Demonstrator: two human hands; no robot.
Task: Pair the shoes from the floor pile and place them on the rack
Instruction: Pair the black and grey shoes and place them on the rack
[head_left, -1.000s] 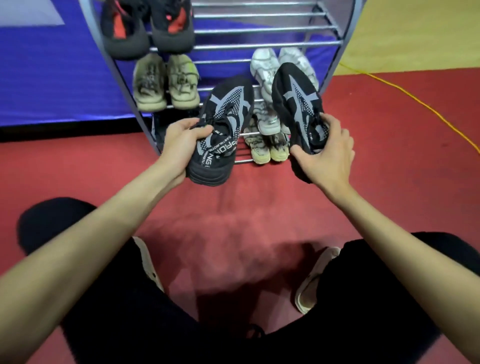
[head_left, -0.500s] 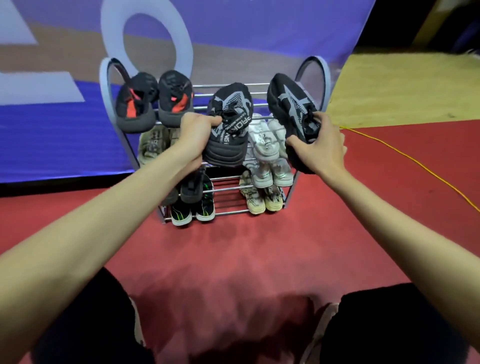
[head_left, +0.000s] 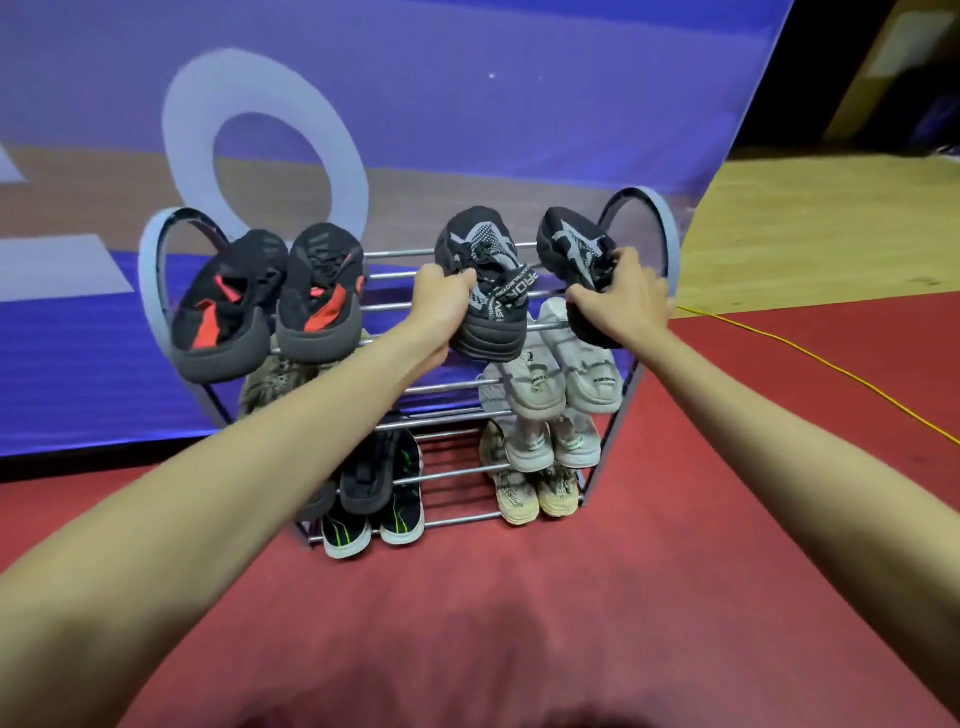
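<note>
Two black-and-grey shoes sit at the top tier of the rack (head_left: 670, 244), one in each hand. The left hand (head_left: 441, 306) is clenched around the collar of the left shoe (head_left: 485, 291), whose heel hangs over the front bar; the right hand (head_left: 626, 306) grasps the right shoe (head_left: 574, 260) at its opening, fingers curled over the upper. Both toes point to twelve o'clock, toward the blue banner (head_left: 467, 104).

At nine o'clock from the held pair, on the same tier, lies a black-and-red pair (head_left: 270, 306). One tier down, an olive pair (head_left: 270, 379) shows partly behind the left forearm, and a white pair (head_left: 561, 374) sits directly under the held shoes. Lower still come a black pair (head_left: 374, 473) on the left and a second pale pair (head_left: 550, 441) on the right. On the bottom tier are black shoes with green marks (head_left: 374, 525) and a beige pair (head_left: 535, 493). The rack stands on a red floor (head_left: 519, 597), with a yellow cable (head_left: 831, 374) running off toward four o'clock.

Compared with half a second ago, both shoes have gone further in over the top tier, and the two sit closer together; the grips are unchanged.
</note>
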